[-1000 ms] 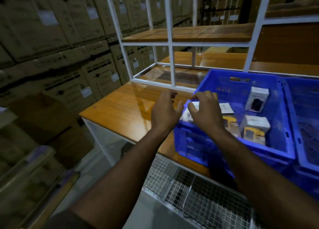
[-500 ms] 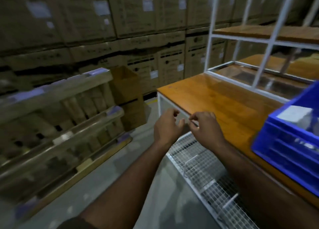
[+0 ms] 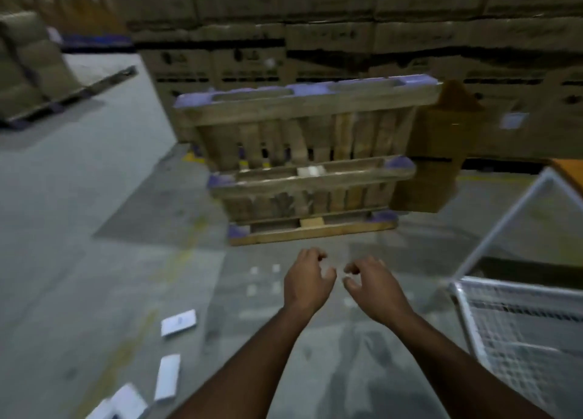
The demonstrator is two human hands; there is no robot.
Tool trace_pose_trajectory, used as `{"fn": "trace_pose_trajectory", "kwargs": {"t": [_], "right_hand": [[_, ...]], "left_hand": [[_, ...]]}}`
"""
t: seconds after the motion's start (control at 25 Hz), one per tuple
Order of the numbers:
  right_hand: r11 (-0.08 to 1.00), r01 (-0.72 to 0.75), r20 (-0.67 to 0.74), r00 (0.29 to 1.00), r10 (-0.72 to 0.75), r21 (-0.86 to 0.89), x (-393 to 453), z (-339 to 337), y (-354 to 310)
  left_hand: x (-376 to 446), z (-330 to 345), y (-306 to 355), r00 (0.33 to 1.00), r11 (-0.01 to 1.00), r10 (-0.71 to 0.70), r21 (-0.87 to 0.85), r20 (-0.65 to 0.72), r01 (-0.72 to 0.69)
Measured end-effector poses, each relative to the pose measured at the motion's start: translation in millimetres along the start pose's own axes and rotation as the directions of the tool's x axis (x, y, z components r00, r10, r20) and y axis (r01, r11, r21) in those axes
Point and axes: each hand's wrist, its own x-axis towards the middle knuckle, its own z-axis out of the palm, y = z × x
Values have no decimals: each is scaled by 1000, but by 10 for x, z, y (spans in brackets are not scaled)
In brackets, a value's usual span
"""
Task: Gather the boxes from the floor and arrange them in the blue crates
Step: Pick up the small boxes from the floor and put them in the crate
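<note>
change: I've turned from the desk and crates, now out of view, to the floor (image 3: 79, 260) | hands: left hand (image 3: 307, 281) and right hand (image 3: 373, 287) loosely curled, grasping nothing | boxes (image 3: 178, 323): lying on floor lower left, well apart from hands | next: likely stoop and gather

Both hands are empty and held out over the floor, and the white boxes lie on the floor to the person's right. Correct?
Not quite. The head view shows the white boxes on the floor to the person's left. Both hands, left and right, are indeed empty over the floor.
</note>
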Motion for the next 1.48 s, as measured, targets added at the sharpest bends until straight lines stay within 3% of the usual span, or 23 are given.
{"fn": "trace_pose_trajectory", "kwargs": {"t": [0.24,0.36,0.52,0.8,1.08,1.28,1.48], "right_hand": [[950,305,257,915,-311,66,491,830,-805],[897,419,334,833,-441,139,695,1213,-1205],[813,532,416,701,-579,236,725,1698,-1720],[727,631,566,506,-651,271,589,2458,-2425],[757,614,639,494,-589,223,317,3584,-3457],[817,540,709,495,-503,204,72,4234,-4141],[847,501,757,481,-442,176,188,4739,-4513]], "left_hand": [[-139,-638,-994,930,951,-307,-28,-201,307],[-285,-960,-1343,838,888,-450,-53,-309,458],[-610,-1262,-1781,666,765,-623,-146,-410,627],[-1030,-1524,-2552,495,630,-761,-295,-421,718],[-1388,-2143,-3908,421,553,-820,-346,-387,758],[-1602,-2647,-4834,408,499,-857,-305,-316,811],[-1550,-2842,-5479,363,423,-903,-316,-232,849]]}}
